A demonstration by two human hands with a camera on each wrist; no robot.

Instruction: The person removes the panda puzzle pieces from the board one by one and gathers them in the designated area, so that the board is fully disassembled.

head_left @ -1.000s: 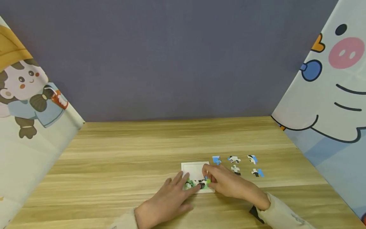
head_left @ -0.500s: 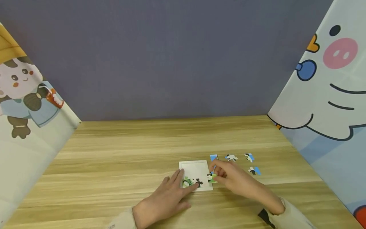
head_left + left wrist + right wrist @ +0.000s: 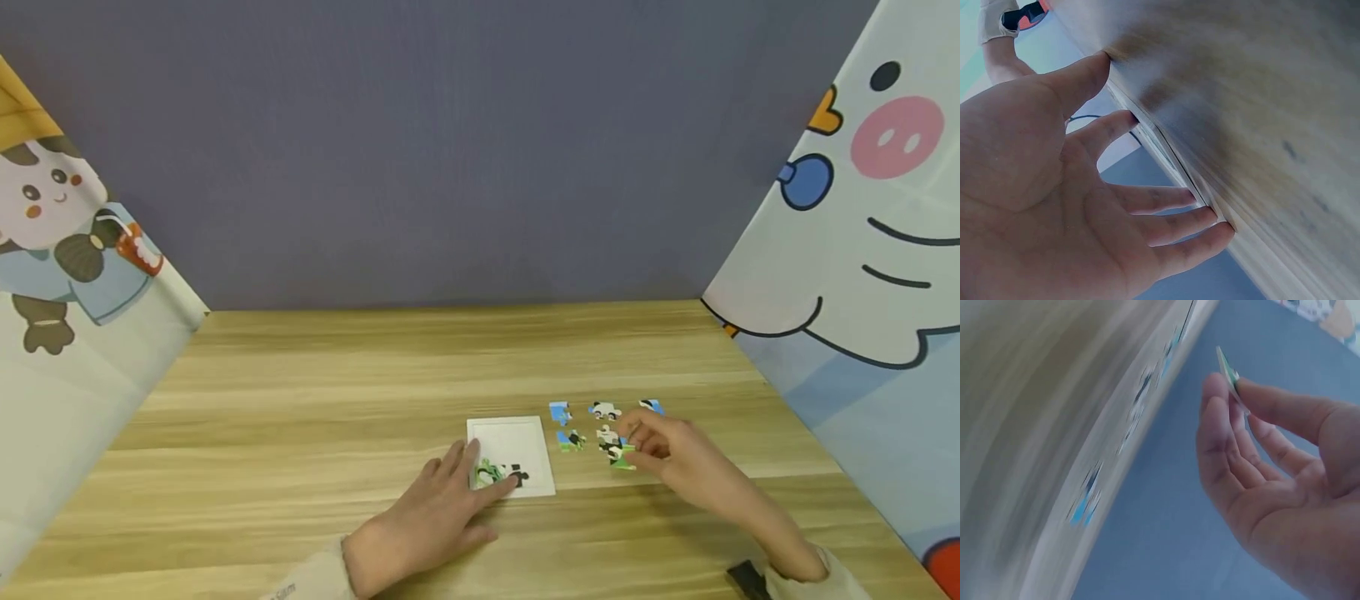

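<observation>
My left hand (image 3: 435, 512) lies with fingers spread at the left side of a white puzzle tray (image 3: 510, 437). Its index fingertip rests on a black-and-white puzzle piece (image 3: 521, 477); a green panda piece (image 3: 491, 472) sits beside that in the tray's lower left. In the left wrist view the fingertips meet the tray's edge and the tabletop. To the right of the tray, my right hand (image 3: 678, 458) pinches a green-and-white puzzle piece (image 3: 623, 458) between thumb and fingers. The right wrist view shows this piece (image 3: 1229, 374) nearly edge-on, raised off the table.
Several loose puzzle pieces lie right of the tray: a blue one (image 3: 560, 412), a panda-face one (image 3: 605, 410), a blue-and-green one (image 3: 571, 440), others partly behind my right hand. A grey panel (image 3: 450, 167) closes off the table's (image 3: 300, 392) back; cartoon-printed walls flank it.
My right hand has lifted the green-and-white puzzle piece from the tray's lower right and carried it rightward over the loose pieces. The left hand stays on the tray.
</observation>
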